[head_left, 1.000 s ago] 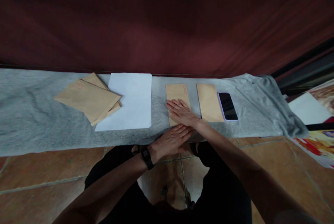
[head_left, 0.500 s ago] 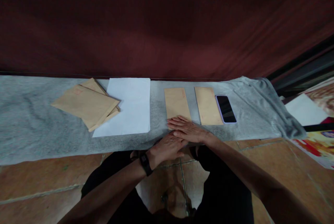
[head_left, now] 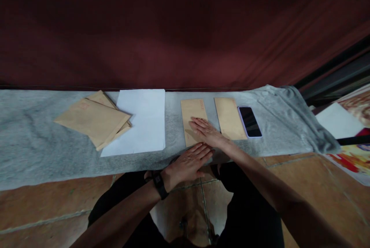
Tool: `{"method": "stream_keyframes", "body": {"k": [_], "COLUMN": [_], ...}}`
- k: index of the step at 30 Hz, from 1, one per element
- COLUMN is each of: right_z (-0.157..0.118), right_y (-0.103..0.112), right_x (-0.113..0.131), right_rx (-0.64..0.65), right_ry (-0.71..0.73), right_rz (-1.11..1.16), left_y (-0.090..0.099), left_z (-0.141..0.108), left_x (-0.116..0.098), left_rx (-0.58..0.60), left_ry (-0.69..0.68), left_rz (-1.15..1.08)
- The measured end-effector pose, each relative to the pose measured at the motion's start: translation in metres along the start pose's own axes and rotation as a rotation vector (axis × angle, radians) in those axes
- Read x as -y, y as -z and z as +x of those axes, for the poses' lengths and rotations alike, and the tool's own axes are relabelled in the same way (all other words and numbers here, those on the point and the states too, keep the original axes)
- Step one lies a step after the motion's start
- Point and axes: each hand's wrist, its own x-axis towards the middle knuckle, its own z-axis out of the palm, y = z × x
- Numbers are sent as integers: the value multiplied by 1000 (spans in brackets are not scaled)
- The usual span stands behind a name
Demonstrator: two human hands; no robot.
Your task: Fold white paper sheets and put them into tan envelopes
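My right hand (head_left: pixel 207 131) lies palm down over the right part of a brown envelope (head_left: pixel 189 115), its fingers stretched out and holding nothing. Just below it, my left hand (head_left: pixel 190 159) rests flat at the cloth's near edge by the bottom of that envelope, fingers extended, with a black band on the wrist. A second brown envelope (head_left: pixel 230 119) lies to the right, beside a phone (head_left: pixel 250 122) with a dark screen and a pale purple case. White paper sheets (head_left: pixel 147 121) lie left of my hands, partly under a pile of brown envelopes (head_left: pixel 92 119).
Grey cloth (head_left: pixel 29 136) covers the long, narrow surface. Behind it hangs a dark red curtain (head_left: pixel 173 59). My dark-clothed legs are below the near edge, over a tiled floor (head_left: pixel 295 178). Printed sheets (head_left: pixel 352 159) are at the far right.
My right hand has moved up onto the envelope, away from my left hand, which it partly covered before. The view has shifted slightly.
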Motion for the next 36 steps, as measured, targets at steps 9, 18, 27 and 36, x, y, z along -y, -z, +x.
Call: {"method": "stream_keyframes", "body": {"k": [9, 18, 27, 36], "right_z": [46, 65, 22, -34], "right_y": [2, 3, -3, -14], "right_x": [-17, -25, -18, 1], "right_rx": [-174, -269, -197, -251], "right_ry": [-177, -296, -167, -131], "right_rz": [-183, -187, -129, 110], "left_y": [10, 5, -2, 4], "left_z": [2, 7, 11, 11], "left_x": [-2, 3, 2, 2], "left_rx": [-51, -164, -249, -304], "left_ry": [-12, 118, 154, 247], "left_rz": [-17, 108, 208, 234]}}
